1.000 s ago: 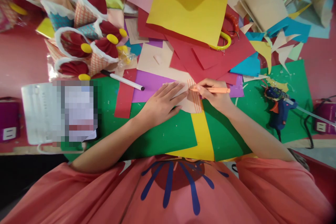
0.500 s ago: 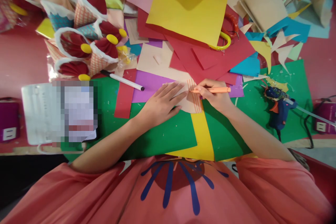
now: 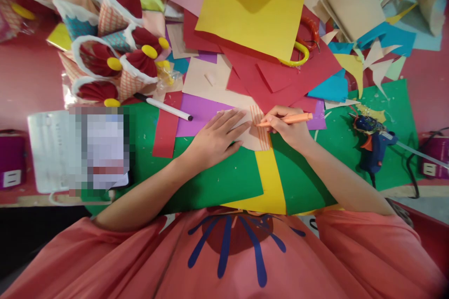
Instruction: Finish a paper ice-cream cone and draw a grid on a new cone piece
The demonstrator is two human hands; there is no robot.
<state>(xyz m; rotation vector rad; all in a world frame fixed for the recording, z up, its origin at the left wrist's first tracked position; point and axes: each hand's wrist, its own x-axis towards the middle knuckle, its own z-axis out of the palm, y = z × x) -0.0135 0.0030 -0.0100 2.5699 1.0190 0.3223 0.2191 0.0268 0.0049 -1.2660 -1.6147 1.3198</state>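
Note:
My left hand lies flat with its fingers stretched over a cream cut-out piece, pressing it to the work surface. Orange stripes run along the right side of that piece. In my right hand is an orange marker, its tip on or just above the stripes. Under the cream piece are a purple sheet, a yellow strip and a green sheet. A white marker with a black tip rests across a red strip left of my hands.
Cone-shaped fabric pieces crowd the back left. Left of my arm are a pixelated phone and a white box. Yellow-handled scissors lie partly under a yellow sheet. A blue glue gun lies at the right.
The orange marker's tip has moved slightly right and down, and its back end has tilted up. My left hand has stayed in place.

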